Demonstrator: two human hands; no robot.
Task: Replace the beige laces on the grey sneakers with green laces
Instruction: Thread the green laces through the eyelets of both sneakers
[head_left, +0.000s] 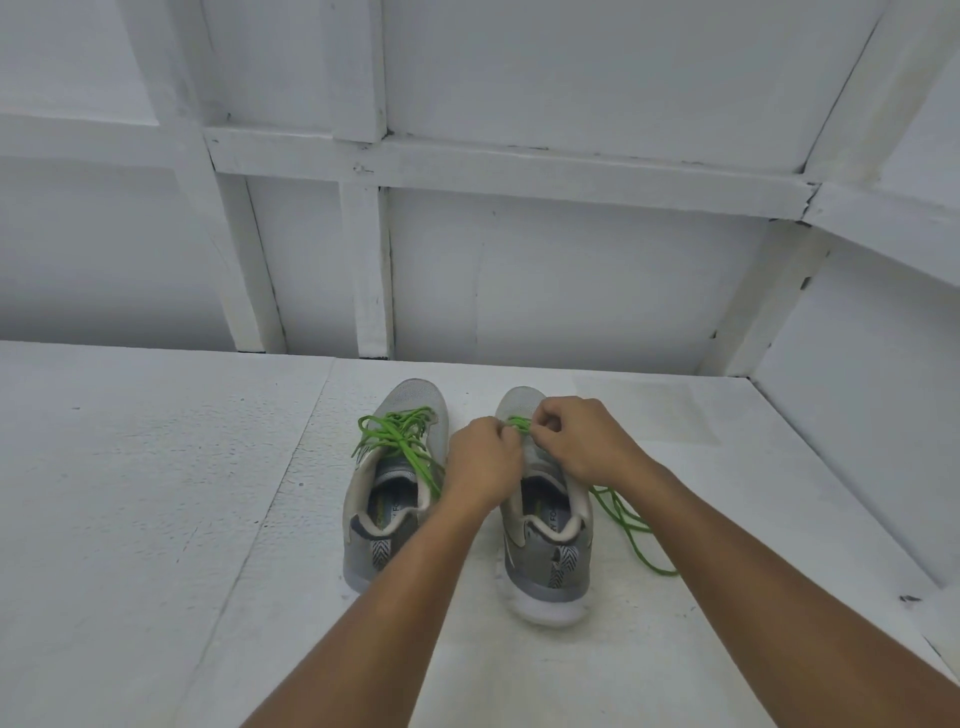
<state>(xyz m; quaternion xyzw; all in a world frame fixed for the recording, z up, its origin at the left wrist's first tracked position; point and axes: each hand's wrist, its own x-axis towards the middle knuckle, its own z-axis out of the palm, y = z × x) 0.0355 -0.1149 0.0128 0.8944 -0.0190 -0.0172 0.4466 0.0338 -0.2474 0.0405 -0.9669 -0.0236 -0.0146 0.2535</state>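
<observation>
While set side by side on the white table (156, 467), toes toward the panelled white wall (519, 270) and heels nearest the camera: two grey sneakers, just apart. Left sneaker (387, 499) already threaded with a green lace (400, 434), criss-crossed over the tongue and loosely bunched, loose ends spilling off both sides, one running down toward the left wrist. Above the right sneaker (550, 551), both hands together over the forward eyelets. Left hand (480, 462) lying over the gap between the shoes, fingers (506, 434) curled and pinching a second green lace (519, 423) near the toe. Right hand (582, 441) opposite, fingers (545, 418) curled likewise, pinching the same lace at the same spot, knuckles of the two hands nearly touching. Only a short green bit showing between them; number of eyelets threaded hidden by the hands. Rest of that lace emerging from under the right forearm, looping over the table to the right of the shoe, its far end lying beside the heel, apart from it.
</observation>
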